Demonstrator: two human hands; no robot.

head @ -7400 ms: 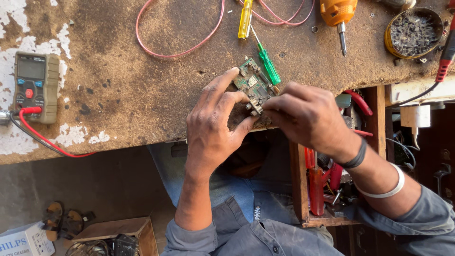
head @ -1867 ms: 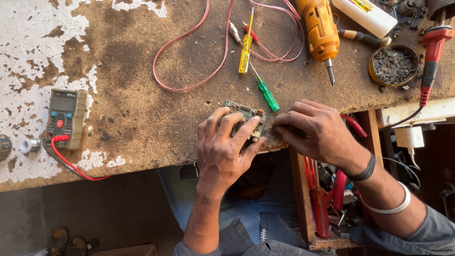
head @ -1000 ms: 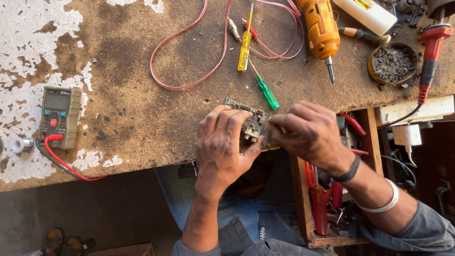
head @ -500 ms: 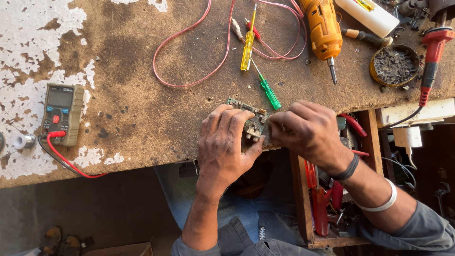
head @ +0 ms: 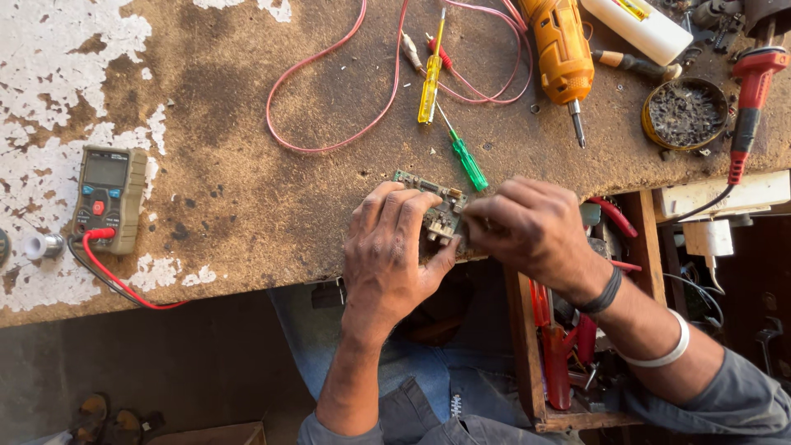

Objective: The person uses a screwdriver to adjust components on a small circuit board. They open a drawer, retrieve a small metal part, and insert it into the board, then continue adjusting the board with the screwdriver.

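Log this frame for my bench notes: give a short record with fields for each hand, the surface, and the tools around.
left hand: flat on the circuit board, fingers over it
right hand: closed at the board's right edge; what it pinches is hidden
surface: worn bench, board at its near edge
meter: far left, red lead attached
screwdrivers: green and yellow beyond the board
drill: orange, top
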